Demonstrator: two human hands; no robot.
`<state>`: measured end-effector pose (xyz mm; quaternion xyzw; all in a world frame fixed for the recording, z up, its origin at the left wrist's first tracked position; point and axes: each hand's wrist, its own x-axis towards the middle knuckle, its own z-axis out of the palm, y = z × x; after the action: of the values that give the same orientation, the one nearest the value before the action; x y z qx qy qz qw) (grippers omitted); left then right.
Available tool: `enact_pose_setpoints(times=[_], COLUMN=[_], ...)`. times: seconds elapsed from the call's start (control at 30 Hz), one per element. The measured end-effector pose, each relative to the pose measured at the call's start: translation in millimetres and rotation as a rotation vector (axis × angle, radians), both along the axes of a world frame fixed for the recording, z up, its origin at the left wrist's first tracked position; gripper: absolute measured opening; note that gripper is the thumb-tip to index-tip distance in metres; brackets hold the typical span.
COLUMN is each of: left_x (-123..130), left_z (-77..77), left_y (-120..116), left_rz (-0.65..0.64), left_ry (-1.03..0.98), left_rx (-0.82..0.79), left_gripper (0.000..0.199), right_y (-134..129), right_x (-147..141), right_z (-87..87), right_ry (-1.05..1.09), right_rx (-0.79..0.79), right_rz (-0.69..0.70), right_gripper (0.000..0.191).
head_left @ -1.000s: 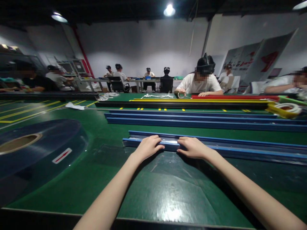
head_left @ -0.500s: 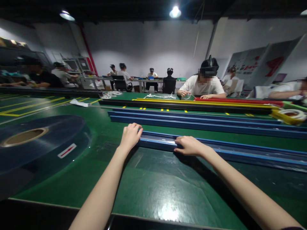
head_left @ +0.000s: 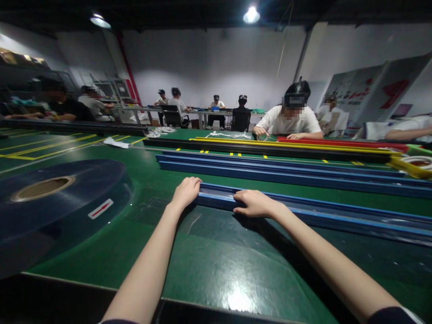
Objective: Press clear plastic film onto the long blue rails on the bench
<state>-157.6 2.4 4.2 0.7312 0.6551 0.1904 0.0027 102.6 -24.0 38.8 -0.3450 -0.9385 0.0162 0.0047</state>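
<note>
A long blue channel profile [head_left: 324,217] lies across the green table in front of me, with clear plastic film showing in its trough. My left hand [head_left: 187,191] is closed around the profile's left end, fingers over the far edge. Farther right along the same profile, my right hand [head_left: 253,203] grips it, thumb on the near wall and fingers curled into the trough. At the left rests a large roll of clear plastic film [head_left: 97,177] with a cardboard core and a red-arrow label [head_left: 100,209].
Behind are more blue profiles [head_left: 270,173], a black profile [head_left: 303,151], a yellow strip [head_left: 256,142] and a red strip [head_left: 337,142]. A co-worker [head_left: 293,119] sits across the green table [head_left: 216,265]. A yellow tape roll [head_left: 410,166] is at the right.
My right hand has slid left along the blue profile, closer to my left hand. The left hand stays at the profile's end. The whole view has shifted slightly.
</note>
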Motion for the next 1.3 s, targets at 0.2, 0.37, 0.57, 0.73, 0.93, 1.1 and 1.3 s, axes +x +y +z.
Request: enact_pose_setpoints(times=[0.2, 0.37, 0.57, 0.73, 0.93, 1.1, 1.3], left_x=[-16.7, -21.8, -22.9, -24.2, -24.7, -24.9, -24.2], left_z=[5.1, 3.5, -0.6, -1.0, -2.7, -2.9, -1.8], left_y=[-2.0, 0.0, 3.8, 5.4, 8.6, 8.9, 8.8], left_rz=[0.079, 0.065, 0.079, 0.076, 0.08, 0.067, 0.06], left_ry=[0.059, -0.079, -0.147, -0.127, -0.094, -0.095, -0.099], left_rx=[-0.013, -0.084, -0.075, -0.111, -0.12, -0.118, -0.108], left_gripper=[0.034, 0.036, 0.032, 0.034, 0.036, 0.035, 0.034], right_y=[9.1, 16.5, 22.1, 27.3, 31.5, 33.0, 32.1], right_x=[-16.3, -33.5, -55.6, -70.8, -84.8, -99.8, -111.1], right_z=[-3.0, -8.8, -11.8, -13.2, -16.4, -18.2, -16.1], right_ry=[0.034, 0.099, 0.168, 0.159, 0.177, 0.184, 0.212], right_rx=[-0.019, -0.039, -0.084, -0.069, -0.033, -0.031, -0.105], right_rz=[0.044, 0.106, 0.16, 0.194, 0.237, 0.24, 0.217], right_gripper=[0.027, 0.032, 0.049, 0.047, 0.044, 0.042, 0.049])
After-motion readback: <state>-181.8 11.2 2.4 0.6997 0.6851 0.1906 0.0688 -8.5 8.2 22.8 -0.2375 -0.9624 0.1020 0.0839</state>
